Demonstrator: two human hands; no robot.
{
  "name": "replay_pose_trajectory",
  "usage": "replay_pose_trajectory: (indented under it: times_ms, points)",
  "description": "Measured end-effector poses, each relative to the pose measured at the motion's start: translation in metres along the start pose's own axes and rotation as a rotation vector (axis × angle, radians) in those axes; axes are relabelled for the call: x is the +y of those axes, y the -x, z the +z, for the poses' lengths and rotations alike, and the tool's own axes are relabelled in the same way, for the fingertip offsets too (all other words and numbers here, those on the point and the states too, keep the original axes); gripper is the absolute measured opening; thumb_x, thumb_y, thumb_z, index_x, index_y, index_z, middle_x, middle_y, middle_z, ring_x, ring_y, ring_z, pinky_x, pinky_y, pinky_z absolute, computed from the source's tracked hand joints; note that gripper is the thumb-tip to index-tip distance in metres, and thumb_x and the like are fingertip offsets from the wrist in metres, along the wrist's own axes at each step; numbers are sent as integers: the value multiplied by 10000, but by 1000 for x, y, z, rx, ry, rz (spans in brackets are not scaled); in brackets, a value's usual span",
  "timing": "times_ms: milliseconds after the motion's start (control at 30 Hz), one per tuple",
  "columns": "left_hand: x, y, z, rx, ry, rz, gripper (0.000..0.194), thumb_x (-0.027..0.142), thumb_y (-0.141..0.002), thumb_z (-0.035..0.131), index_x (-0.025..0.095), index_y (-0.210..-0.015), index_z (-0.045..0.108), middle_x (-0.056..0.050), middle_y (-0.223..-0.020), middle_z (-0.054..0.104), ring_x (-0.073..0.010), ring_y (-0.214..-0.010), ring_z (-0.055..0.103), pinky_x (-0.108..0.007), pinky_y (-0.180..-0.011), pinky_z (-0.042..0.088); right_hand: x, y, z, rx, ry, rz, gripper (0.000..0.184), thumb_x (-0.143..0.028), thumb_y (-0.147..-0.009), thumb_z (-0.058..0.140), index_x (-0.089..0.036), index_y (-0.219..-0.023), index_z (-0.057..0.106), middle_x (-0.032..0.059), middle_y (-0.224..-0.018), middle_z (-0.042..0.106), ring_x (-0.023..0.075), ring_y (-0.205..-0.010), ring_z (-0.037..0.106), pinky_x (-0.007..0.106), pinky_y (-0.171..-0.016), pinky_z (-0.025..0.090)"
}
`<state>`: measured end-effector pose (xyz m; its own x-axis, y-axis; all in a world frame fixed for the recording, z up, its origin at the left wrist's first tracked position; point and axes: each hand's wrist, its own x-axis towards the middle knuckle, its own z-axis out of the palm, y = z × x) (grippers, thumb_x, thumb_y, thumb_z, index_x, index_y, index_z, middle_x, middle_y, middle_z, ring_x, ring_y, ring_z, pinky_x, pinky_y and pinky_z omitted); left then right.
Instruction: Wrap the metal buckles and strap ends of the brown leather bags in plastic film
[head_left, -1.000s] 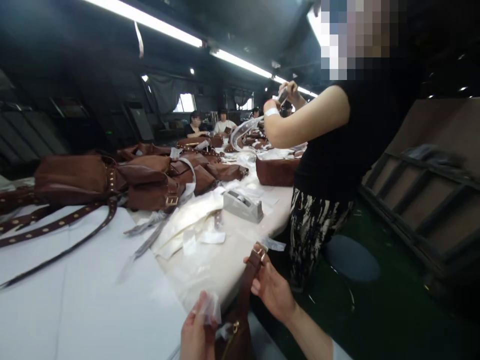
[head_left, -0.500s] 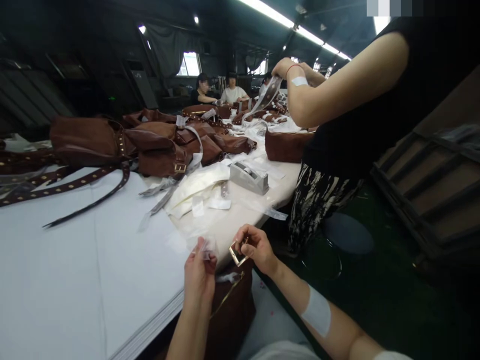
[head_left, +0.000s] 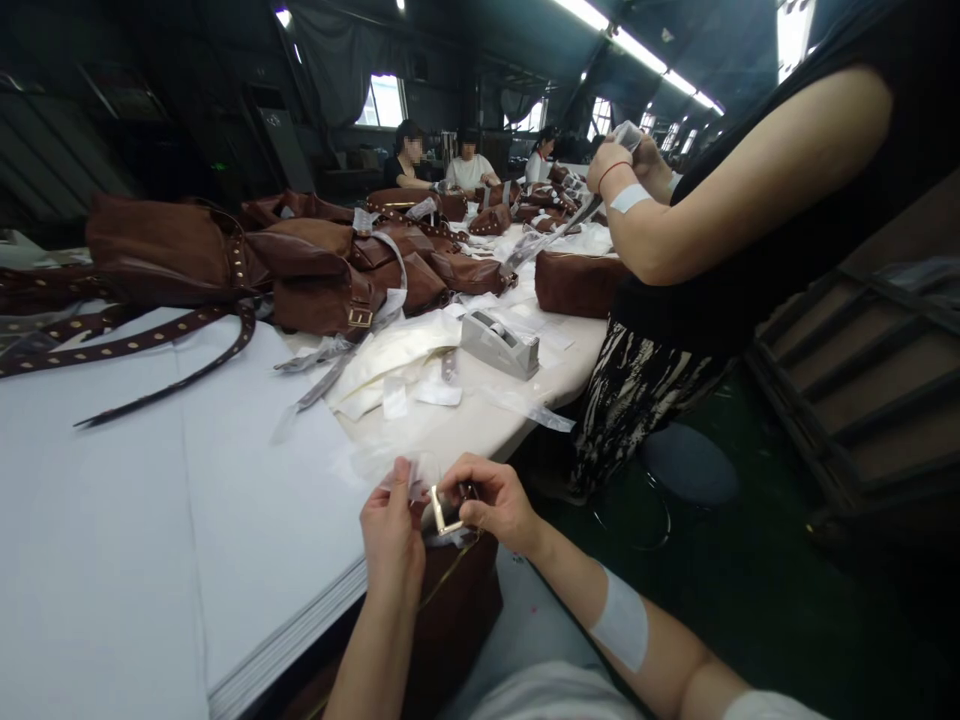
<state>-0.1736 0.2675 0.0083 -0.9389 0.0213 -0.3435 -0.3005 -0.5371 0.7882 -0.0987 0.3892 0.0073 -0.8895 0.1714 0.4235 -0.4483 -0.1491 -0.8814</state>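
My left hand (head_left: 395, 520) is closed, pinching a small clear plastic bag (head_left: 421, 474) between thumb and fingers. In my right hand (head_left: 495, 500) a gold-coloured metal buckle (head_left: 441, 515) is gripped by thumb and fingers, its square frame turned toward the plastic. The two hands are close together in front of the table's edge. Beneath them, against my lap, lies a brown bag (head_left: 461, 610) with a gold zip, partly hidden by my hands and forearms.
A grey tape dispenser (head_left: 499, 345) stands on the table beside white paper pieces (head_left: 394, 397). Brown bags (head_left: 322, 270) and a studded strap (head_left: 150, 345) lie behind a stack of white sheets (head_left: 97, 540). At right, a co-worker (head_left: 750, 230) stands near a round stool (head_left: 688, 465).
My right hand has moved left, bringing the buckle up beside the plastic in my left hand. The co-worker's hands have shifted right, and the view has tilted slightly.
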Motion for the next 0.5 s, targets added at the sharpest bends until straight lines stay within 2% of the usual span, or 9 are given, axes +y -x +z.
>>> replay_pose_trajectory:
  times_ms: [67,133,233,300,433,500]
  points:
    - [-1,1,0,-1,-15,9,591,463,-451,1001,111,-783,661,7,-678,665,-89,-560,588,-183,-503,491,0,1,0,0,-15,-21,493,-609,-938,615,-182,-1101,800,99,-932,644,221,-832,592,340,-746,480]
    - [0,3,0,-10,-24,7,620,479,-422,1005,110,-793,672,7,-679,671,-87,-553,581,-187,-504,489,2,3,-2,19,-61,-13,440,-544,-977,579,-193,-1116,806,105,-947,637,209,-787,603,320,-664,485]
    - [1,5,1,-21,-34,1,639,501,-405,1005,113,-796,682,6,-662,671,-91,-529,568,-194,-480,477,7,6,-4,59,-86,26,254,-408,-923,712,-216,-1046,824,91,-950,645,169,-673,607,294,-572,493]
    - [1,7,2,-23,-41,-3,639,505,-403,1005,112,-795,689,3,-660,676,-94,-525,568,-197,-474,476,8,8,-6,93,-81,44,226,-401,-881,765,-219,-999,829,89,-945,664,160,-632,600,298,-552,505]
    - [1,9,1,-41,-45,-17,622,495,-411,1005,110,-799,706,-13,-705,704,-104,-553,594,-199,-485,491,7,8,-7,73,-19,-10,358,-520,-841,778,-204,-1002,832,107,-916,697,213,-745,630,334,-642,526]
    - [0,9,1,-50,-46,-19,616,496,-415,1005,111,-794,710,-16,-705,705,-107,-555,596,-200,-481,492,7,7,-6,84,5,-43,326,-490,-809,822,-201,-960,838,100,-883,712,225,-798,640,351,-724,522]
